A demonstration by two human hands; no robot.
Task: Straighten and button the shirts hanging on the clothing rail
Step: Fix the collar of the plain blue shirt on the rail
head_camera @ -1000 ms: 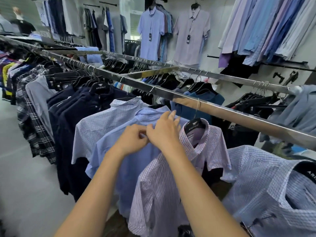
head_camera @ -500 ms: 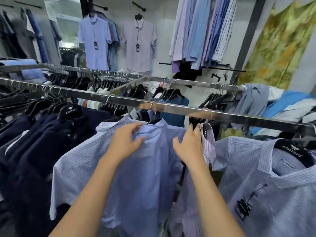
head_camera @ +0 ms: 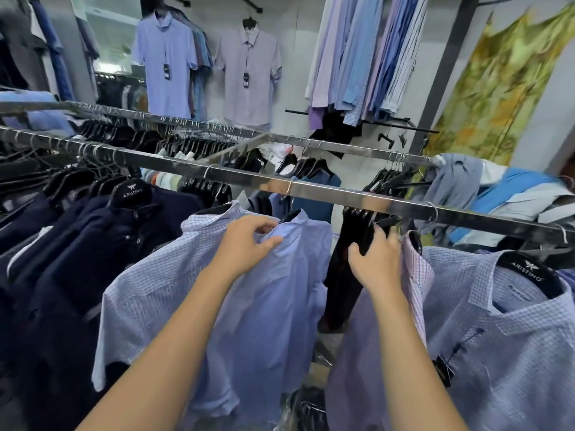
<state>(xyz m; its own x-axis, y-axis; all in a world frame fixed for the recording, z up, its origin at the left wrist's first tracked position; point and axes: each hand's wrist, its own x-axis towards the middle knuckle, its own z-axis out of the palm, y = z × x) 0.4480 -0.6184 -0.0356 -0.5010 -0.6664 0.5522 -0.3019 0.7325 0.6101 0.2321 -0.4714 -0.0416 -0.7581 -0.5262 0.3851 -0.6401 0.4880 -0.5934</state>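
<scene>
A steel clothing rail point(head_camera: 317, 189) runs across the middle of the view. A plain light blue shirt point(head_camera: 280, 306) hangs from it in the centre. My left hand point(head_camera: 245, 244) grips the cloth just below that shirt's collar. To the right hangs a pink checked shirt point(head_camera: 413, 284), turned edge-on. My right hand point(head_camera: 378, 262) lies against its left side, fingers curled round a black hanger point(head_camera: 367, 231) beside it. A gap with a dark garment point(head_camera: 342, 281) separates the two shirts. A blue checked shirt point(head_camera: 510, 337) on a branded hanger hangs at the far right.
Navy shirts point(head_camera: 93, 237) crowd the rail on the left. A second rail point(head_camera: 311, 144) with black hangers runs behind. Shirts hang on the back wall point(head_camera: 249, 76). Crumpled blue clothes point(head_camera: 497, 194) pile at the right end. A green patterned cloth point(head_camera: 504, 88) hangs at right.
My hands have parted from the pink shirt's collar. The left hand moved onto the light blue shirt's collar and the right hand pushed the pink shirt to the right, opening a gap.
</scene>
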